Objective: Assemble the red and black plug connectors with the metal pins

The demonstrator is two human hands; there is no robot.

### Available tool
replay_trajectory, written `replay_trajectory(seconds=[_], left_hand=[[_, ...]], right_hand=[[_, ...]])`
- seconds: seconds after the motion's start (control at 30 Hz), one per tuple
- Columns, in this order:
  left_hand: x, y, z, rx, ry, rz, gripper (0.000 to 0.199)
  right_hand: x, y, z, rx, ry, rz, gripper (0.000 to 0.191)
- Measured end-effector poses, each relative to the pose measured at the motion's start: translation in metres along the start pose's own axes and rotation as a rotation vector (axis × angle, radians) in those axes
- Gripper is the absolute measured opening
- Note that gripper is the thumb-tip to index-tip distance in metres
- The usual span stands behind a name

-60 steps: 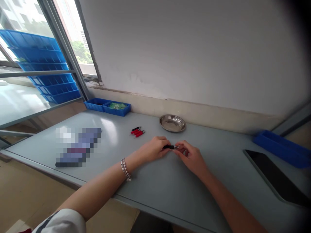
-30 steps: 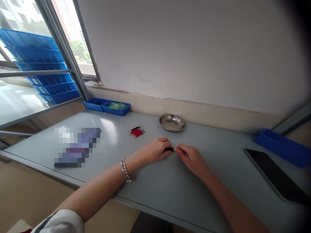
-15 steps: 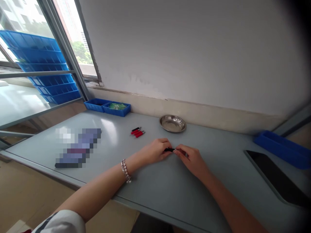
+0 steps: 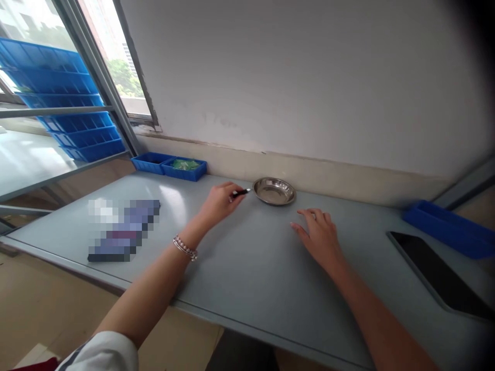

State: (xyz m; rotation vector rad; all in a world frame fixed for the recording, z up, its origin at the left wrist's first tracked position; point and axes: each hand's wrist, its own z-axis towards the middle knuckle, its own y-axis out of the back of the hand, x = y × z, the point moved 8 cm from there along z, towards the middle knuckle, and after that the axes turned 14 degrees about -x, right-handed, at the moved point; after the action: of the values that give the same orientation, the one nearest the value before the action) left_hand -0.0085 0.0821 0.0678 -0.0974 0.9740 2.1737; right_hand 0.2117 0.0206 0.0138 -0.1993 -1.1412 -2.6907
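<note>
My left hand (image 4: pixel 220 202) pinches a small black plug with a metal tip (image 4: pixel 241 192), whose tip points at a round stainless steel dish (image 4: pixel 274 198) and stops just short of its rim. My right hand (image 4: pixel 317 231) rests on the grey table (image 4: pixel 247 278) with its fingers apart, holding nothing, to the right of the dish. The red-and-black plugs seen earlier do not show now; my left hand likely hides them.
Two blue trays (image 4: pixel 168 167) stand against the wall, one holding green items. A pixelated blurred patch (image 4: pixel 124 232) lies on the left of the table. A black tablet (image 4: pixel 436 273) and a blue tray (image 4: pixel 444 229) are at the right. Stacked blue trays (image 4: pixel 65 98) stand beyond the window-side rail.
My hands have parted. The left hand has carried the black plug away from the right hand, up and left to the dish's edge. The right hand has let go and lies open on the table.
</note>
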Motion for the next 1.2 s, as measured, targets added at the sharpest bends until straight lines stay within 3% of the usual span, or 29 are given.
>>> replay_trajectory(seconds=[0.07,0.17,0.33,0.7,1.2], left_hand=[[0.032,0.008,0.007,-0.058,0.075,0.138,0.021],[0.071,0.011,0.007,-0.048,0.194,0.301,0.022],[0.104,0.002,-0.006,0.09,0.358,0.443,0.024],[0.128,-0.026,-0.022,0.239,0.397,0.466,0.029],[0.127,-0.025,-0.023,0.248,0.414,0.444,0.025]], right_hand=[[-0.008,-0.006,-0.001,0.012,-0.002,-0.038,0.037],[-0.013,-0.015,-0.003,0.02,0.035,-0.012,0.033],[-0.017,-0.03,-0.005,0.086,0.046,0.09,0.027],[-0.018,-0.038,-0.007,0.052,0.061,0.258,0.019],[-0.02,-0.037,-0.007,0.066,-0.001,0.294,0.018]])
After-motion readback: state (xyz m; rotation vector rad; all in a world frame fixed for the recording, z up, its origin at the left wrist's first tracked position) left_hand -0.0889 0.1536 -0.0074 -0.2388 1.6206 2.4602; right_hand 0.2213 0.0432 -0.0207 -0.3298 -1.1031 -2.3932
